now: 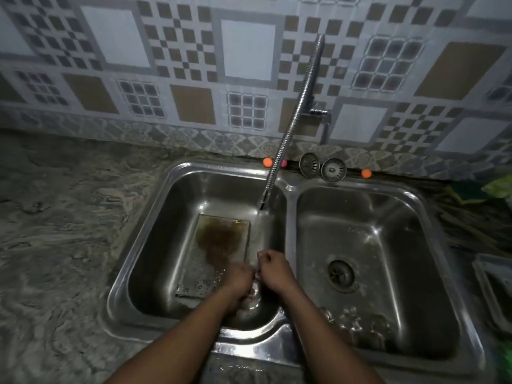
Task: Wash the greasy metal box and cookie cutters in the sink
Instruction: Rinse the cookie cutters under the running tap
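Note:
The greasy metal box (219, 245) lies flat in the left basin, with a brown greasy stain across its far half. Water from the flexible tap (293, 120) falls just right of it. My left hand (238, 284) and my right hand (273, 270) meet under the stream at the box's near right corner. Both have curled fingers and hold a small metal cookie cutter (256, 273) between them, mostly hidden. Several more cookie cutters (357, 325) lie wet at the front of the right basin.
The double steel sink (288, 217) is set in a marbled stone counter (61, 231). Two drain strainers (322, 167) lean at the back rim. A pale tray (496, 286) sits on the counter at the far right, with green items beyond it.

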Tool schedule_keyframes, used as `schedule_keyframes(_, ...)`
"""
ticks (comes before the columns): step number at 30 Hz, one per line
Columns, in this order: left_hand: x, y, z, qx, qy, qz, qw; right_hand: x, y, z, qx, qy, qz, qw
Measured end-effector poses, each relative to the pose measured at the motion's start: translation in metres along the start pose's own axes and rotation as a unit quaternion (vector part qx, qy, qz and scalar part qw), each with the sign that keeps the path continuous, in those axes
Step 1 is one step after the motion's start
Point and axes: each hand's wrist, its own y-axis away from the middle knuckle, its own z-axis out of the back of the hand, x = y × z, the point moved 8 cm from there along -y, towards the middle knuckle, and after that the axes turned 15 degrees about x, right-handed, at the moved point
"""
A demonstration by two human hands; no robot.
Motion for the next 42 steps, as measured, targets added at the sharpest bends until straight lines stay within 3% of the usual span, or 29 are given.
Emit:
schedule_keyframes(7, 0.056, -0.033, -0.019, 0.195, -0.219, 0.007, 0.956, -0.064, -0.033, -0.065, 0.041, -0.194, -0.165, 0.966)
schedule_keyframes(13, 0.052, -0.041, -0.012, 0.243, -0.22, 0.016, 0.944, -0.074, -0.042, -0.063, -0.009, -0.296, -0.206, 0.933)
schedule_keyframes(16, 0.058, -0.051, -0.015, 0.278, -0.221, -0.001, 0.935, -0.074, -0.045, -0.06, -0.034, -0.263, -0.219, 0.939)
schedule_keyframes(20, 0.066, -0.058, -0.015, 0.25, -0.159, 0.008, 0.955, -0.06, -0.04, -0.054, -0.064, -0.142, -0.175, 0.972)
schedule_keyframes(24, 0.066, -0.053, -0.013, 0.178, -0.035, 0.034, 0.983, -0.037, -0.025, -0.041, -0.105, -0.081, -0.131, 0.982)
schedule_keyframes(28, 0.053, -0.039, 0.004, 0.098, 0.034, 0.018, 0.994, -0.033, -0.018, -0.036, -0.136, -0.131, -0.116, 0.975)
schedule_keyframes(35, 0.012, -0.006, 0.045, -0.003, -0.006, -0.14, 0.99, 0.002, -0.002, -0.044, -0.099, -0.298, -0.048, 0.948)
schedule_keyframes(38, -0.016, 0.015, 0.052, -0.022, -0.018, -0.19, 0.981, 0.027, 0.006, -0.034, -0.102, -0.264, 0.012, 0.959)
schedule_keyframes(42, -0.042, 0.026, 0.046, 0.015, 0.18, -0.191, 0.965, 0.049, 0.021, -0.014, -0.148, -0.278, 0.074, 0.946)
